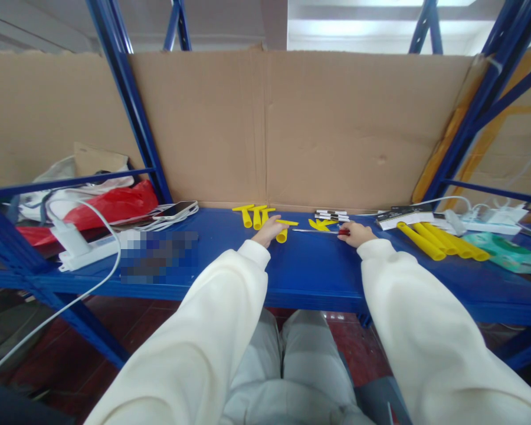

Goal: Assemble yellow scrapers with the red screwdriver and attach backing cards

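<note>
Left hand (268, 232): fingers closed around a yellow T-shaped piece (282, 236), held near the middle of the shelf (316, 268); its tube end is turned toward the near edge, its crossbar roughly parallel to that edge.
Right hand (357, 234): narrowed on the red handle of a screwdriver (344, 232); the long axis is laid roughly along the near edge, tip toward the left hand. Contact with the piece cannot be told.
Loose yellow parts (322, 225): between the hands, toward the back edge, with striped black-and-white items (331, 215) just behind.
Joined pieces: three yellow T shapes (257, 218) are lined up by the back edge, tubes pointed nearward.
Bare tubes: four yellow tubes (421, 241) without crossbars are left toward the right end, slanted from back-left to near-right.
Progress: judged partway; three are set down joined, one is being handled.
</note>
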The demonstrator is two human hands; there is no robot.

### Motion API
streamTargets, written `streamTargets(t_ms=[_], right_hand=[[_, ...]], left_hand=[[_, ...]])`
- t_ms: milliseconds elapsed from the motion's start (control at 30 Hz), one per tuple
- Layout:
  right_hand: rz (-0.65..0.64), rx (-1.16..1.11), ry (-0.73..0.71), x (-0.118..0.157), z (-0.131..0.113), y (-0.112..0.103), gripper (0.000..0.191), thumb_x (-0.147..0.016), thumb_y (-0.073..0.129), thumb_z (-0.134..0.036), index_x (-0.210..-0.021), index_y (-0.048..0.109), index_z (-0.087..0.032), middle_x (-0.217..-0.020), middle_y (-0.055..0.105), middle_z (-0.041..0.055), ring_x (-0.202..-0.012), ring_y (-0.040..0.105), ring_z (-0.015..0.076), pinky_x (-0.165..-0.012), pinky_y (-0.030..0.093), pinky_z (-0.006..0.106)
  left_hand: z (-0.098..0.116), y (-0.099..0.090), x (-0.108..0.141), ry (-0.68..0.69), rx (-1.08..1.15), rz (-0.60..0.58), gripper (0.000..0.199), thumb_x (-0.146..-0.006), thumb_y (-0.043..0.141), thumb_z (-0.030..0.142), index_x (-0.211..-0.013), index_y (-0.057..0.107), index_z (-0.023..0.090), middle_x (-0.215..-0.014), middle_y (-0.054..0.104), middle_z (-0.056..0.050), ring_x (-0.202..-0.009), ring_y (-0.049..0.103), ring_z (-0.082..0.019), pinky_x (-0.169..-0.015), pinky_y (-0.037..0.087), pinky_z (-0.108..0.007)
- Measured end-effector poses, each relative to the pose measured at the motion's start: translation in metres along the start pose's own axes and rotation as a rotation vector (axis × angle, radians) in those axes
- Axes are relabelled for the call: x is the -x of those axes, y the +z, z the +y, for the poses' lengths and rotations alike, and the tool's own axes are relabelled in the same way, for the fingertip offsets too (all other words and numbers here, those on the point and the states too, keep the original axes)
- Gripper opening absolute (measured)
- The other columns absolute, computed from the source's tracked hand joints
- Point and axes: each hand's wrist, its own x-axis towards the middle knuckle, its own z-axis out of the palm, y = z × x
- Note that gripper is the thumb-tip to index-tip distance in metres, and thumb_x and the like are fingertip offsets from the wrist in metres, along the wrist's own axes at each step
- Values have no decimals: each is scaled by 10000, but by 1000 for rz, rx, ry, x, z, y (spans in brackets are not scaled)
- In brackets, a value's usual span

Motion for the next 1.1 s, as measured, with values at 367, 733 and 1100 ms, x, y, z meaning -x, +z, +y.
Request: streamTargets(t_ms=[367, 733, 1100], right_hand=[[-45, 12, 57, 4, -4, -5, 119, -859, 594, -253, -941, 676, -229, -1073, 696, 76, -1084, 617, 266, -912, 441, 428], [-53, 14, 65, 5, -5, -6, 139, -854, 598, -248, -961, 683, -224, -1135, 666, 89, -1090, 608, 262, -923, 443, 445], [-82, 25, 58, 3, -3, -3, 153, -859, 548, -271, -921, 684, -239, -1074, 674, 92, -1051, 608, 274, -894, 462, 465]], left_hand=[[3, -2, 5, -1, 24, -2, 718, -762, 699, 181, -1445, 478, 177, -1365, 579, -153, -1247, 581, -277, -1000, 480, -324], [-2, -2, 6, 302, -550, -149, 485, -745, 718, 276, -1219, 679, 180, -1315, 657, -93, -1284, 554, -250, -1118, 366, -320], [3, -3, 16, 320, -488, -118, 433, -795, 650, 237, -1226, 683, 221, -1354, 635, -52, -1347, 507, -226, -1144, 314, -288]])
